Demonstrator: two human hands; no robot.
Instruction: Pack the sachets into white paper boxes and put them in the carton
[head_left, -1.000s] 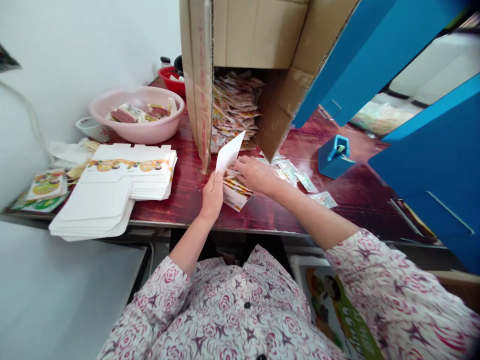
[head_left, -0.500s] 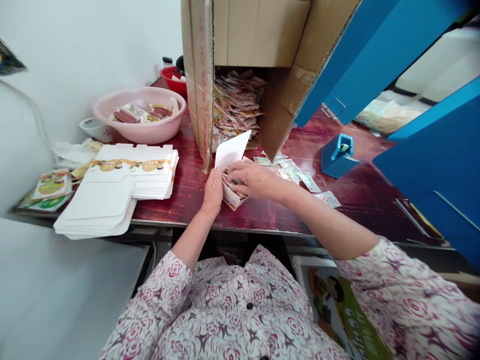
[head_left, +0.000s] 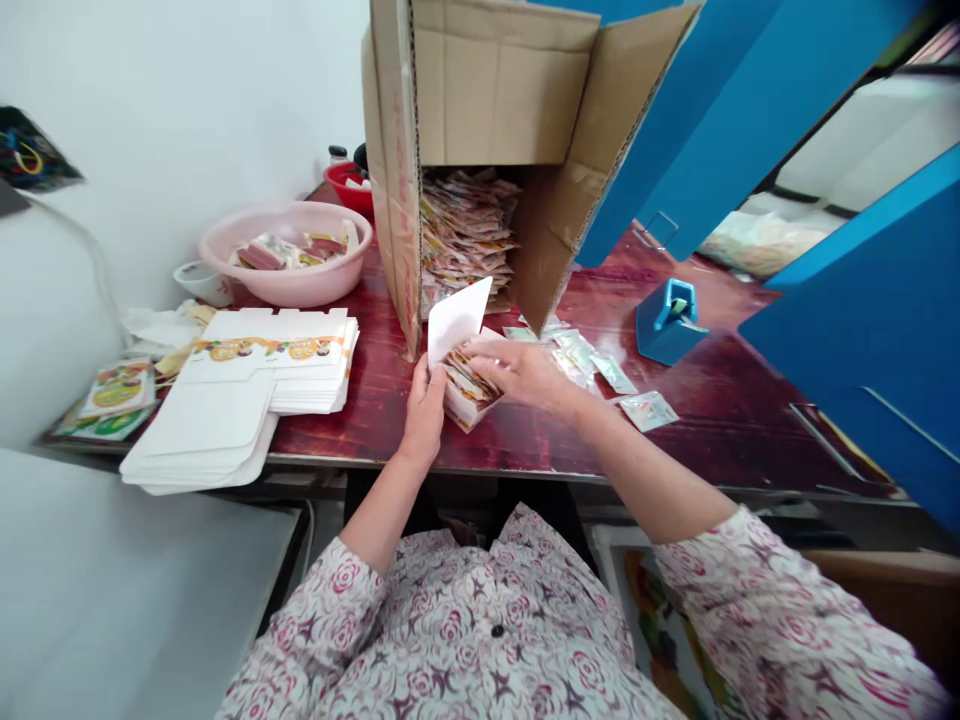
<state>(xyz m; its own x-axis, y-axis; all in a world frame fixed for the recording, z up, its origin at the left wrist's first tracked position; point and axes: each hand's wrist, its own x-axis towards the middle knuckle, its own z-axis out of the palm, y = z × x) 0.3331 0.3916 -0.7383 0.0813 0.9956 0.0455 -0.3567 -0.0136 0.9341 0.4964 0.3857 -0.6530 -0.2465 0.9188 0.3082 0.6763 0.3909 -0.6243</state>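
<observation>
My left hand is closed around the left side of a small white carton, thumb near its raised lid flap. Upright sachets fill the carton in a row. Reaching in from the right, my right hand lies over the carton's far right side with fingers stretched out, touching the sachets or the rim; its fingertips are partly hidden. Just behind, a large cardboard box lies open toward me, with a heap of similar sachets inside.
Flat unfolded cartons are stacked at left, near a pink basin and a white cup. Clear packets lie scattered right of my hand. A blue tape dispenser stands farther right, beside blue panels.
My right hand has drawn back slightly to the right, so more sachets show in the carton. My left hand still holds the carton. The camera view has shifted a little.
</observation>
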